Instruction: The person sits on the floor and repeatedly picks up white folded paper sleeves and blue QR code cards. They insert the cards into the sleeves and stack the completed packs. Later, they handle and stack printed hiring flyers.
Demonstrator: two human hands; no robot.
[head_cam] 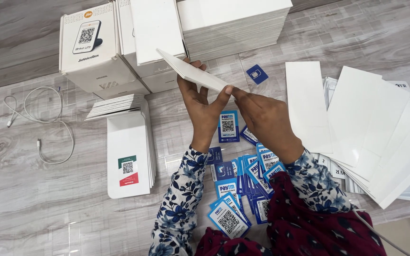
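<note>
While I watched through the head camera, my left hand [200,106] and right hand [264,118] together held a flat white card sleeve [193,73] above the middle of the grey wood-grain floor [24,199]. The left fingers were closed along its lower edge and the right fingertips pinched its near corner, so both hands were grasping it, tilted and clear of everything below.

Under my wrists lay a loose heap of blue-and-white code stickers [243,185], and one small blue square card [257,74] sat apart toward the far edge. By my judgement the work was partly done: a neat stack of finished white sleeves with a green-and-red label [128,161] lay at the left, while a fanned spread of plain white sheets [376,128] at the right and the many stickers looked unused. Tall white boxes [96,47] stood along the far edge, beside a white cable [53,123].
</note>
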